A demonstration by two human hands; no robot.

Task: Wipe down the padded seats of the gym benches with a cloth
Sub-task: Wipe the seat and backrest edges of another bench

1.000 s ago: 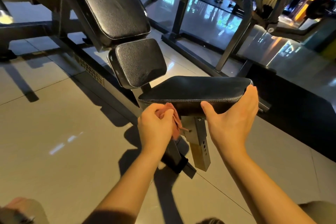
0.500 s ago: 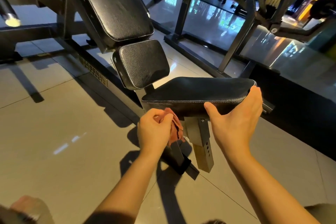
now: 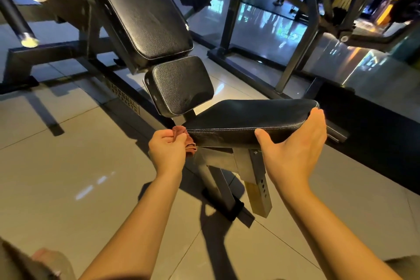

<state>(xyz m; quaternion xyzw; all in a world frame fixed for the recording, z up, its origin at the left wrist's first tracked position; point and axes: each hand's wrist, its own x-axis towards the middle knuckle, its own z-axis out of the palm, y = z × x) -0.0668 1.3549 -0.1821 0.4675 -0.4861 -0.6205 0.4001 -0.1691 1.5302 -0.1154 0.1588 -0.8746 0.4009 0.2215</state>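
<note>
A black padded seat (image 3: 247,115) of an incline bench sits in the middle of the view. Behind it are a small black pad (image 3: 181,84) and a long tilted backrest (image 3: 141,7). My left hand (image 3: 167,150) grips a bunched reddish cloth (image 3: 185,137) against the seat's near left corner. My right hand (image 3: 295,150) has straight fingers laid along the seat's right front edge, with the thumb against the front side.
The bench's steel post (image 3: 256,179) and base frame (image 3: 118,93) stand on a glossy tiled floor (image 3: 68,166). Other dark machine frames (image 3: 306,29) rise behind, and a black mat (image 3: 375,132) lies to the right. My knee (image 3: 43,263) shows at bottom left.
My left hand has slid the cloth left along the seat's front side to its near left corner. My right hand has stayed on the seat's right edge.
</note>
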